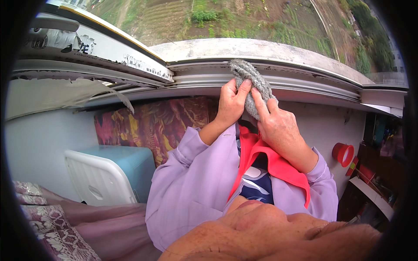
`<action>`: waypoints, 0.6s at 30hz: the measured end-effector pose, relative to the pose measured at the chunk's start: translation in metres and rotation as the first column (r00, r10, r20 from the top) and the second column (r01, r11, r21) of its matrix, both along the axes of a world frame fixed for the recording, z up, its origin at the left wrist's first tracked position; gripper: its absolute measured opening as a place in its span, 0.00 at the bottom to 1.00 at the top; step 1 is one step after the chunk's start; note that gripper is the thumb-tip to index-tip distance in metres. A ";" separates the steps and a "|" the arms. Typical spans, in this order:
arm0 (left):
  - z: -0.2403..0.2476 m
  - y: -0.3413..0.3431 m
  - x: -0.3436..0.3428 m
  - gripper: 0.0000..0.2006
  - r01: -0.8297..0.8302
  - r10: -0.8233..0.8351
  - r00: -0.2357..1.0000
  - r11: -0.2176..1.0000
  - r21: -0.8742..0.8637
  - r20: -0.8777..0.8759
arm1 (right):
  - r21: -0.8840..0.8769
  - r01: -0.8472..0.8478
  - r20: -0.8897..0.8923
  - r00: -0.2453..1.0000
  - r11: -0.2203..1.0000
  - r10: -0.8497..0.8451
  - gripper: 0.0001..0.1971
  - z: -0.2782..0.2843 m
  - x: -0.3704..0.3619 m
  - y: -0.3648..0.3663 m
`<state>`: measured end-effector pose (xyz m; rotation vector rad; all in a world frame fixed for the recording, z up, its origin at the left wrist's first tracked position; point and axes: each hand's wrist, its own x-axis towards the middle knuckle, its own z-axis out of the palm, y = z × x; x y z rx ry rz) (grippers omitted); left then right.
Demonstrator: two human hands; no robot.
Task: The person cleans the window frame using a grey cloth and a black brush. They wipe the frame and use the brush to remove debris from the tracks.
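Note:
A thick grey knitted-looking cloth (257, 80), folded into a bundle, is held between my two hands over the window's sliding track (200, 80). My left hand (231, 101) grips its left side, thumb laid on top. On the right side, my right hand (281, 129) is closed on the cloth, with the index finger stretched along it. The far end of the bundle reaches the track's grooves, though I cannot tell how firmly it presses there. The cloth hides part of the track.
To the left stands a white sliding window frame (126, 63) with peeling film. An outer ledge (270, 47) runs beyond the track, with a planted field below. A blue bin with a white lid (98, 180), a patterned panel (152, 124), a curtain (61, 230) and a red cup-shaped container (343, 154) are nearby.

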<state>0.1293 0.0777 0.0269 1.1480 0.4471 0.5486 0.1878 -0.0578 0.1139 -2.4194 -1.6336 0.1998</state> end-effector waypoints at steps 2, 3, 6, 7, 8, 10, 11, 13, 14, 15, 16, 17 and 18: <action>0.001 -0.011 0.011 0.12 0.058 -0.058 0.998 0.998 -0.034 0.008 | 0.022 0.028 0.019 0.999 0.999 -0.029 0.35 0.002 0.004 -0.012; 0.000 -0.016 0.016 0.12 0.088 -0.087 0.996 0.995 -0.045 0.020 | 0.033 0.046 0.029 0.998 0.998 -0.047 0.34 0.004 0.006 -0.018; 0.003 -0.034 0.034 0.12 0.166 -0.164 0.986 0.985 -0.052 0.035 | 0.040 0.143 -0.032 0.989 0.989 -0.142 0.34 0.002 0.011 -0.037; 0.004 -0.038 0.039 0.12 0.195 -0.193 0.980 0.980 -0.046 0.038 | 0.042 0.174 -0.038 0.984 0.984 -0.173 0.35 0.000 0.012 -0.044; -0.001 -0.039 0.044 0.11 0.289 -0.288 0.957 0.957 0.019 -0.045 | 0.017 0.217 -0.033 0.976 0.976 -0.216 0.35 -0.002 0.015 -0.051; 0.004 -0.050 0.056 0.11 0.323 -0.321 0.946 0.945 0.045 -0.035 | 0.063 0.271 -0.043 0.962 0.960 -0.269 0.36 -0.007 0.018 -0.063; -0.001 -0.055 0.062 0.11 0.338 -0.338 0.941 0.941 0.023 0.016 | 0.086 0.295 -0.049 0.955 0.952 -0.292 0.36 -0.008 0.019 -0.067; 0.008 -0.060 0.062 0.11 0.332 -0.332 0.943 0.942 0.046 -0.001 | 0.129 0.292 -0.056 0.956 0.948 -0.287 0.37 -0.009 0.020 -0.074; 0.013 -0.061 0.059 0.11 0.326 -0.326 0.945 0.944 0.057 -0.008 | 0.141 0.271 -0.046 0.963 0.952 -0.267 0.37 -0.007 0.020 -0.076; 0.008 -0.060 0.054 0.11 0.314 -0.312 0.949 0.945 0.094 -0.036 | 0.154 0.256 -0.044 0.967 0.954 -0.253 0.37 -0.008 0.019 -0.078; 0.006 -0.060 0.051 0.11 0.254 -0.255 0.967 0.965 0.069 0.005 | 0.118 0.241 -0.075 0.969 0.963 -0.233 0.36 -0.001 0.019 -0.074; 0.005 -0.060 0.049 0.12 0.192 -0.193 0.980 0.981 0.042 0.044 | 0.145 0.215 -0.095 0.975 0.966 -0.203 0.36 -0.002 0.020 -0.071; 0.007 -0.059 0.045 0.12 0.142 -0.142 0.989 0.990 0.008 0.048 | 0.174 0.193 -0.116 0.978 0.966 -0.174 0.36 -0.004 0.022 -0.067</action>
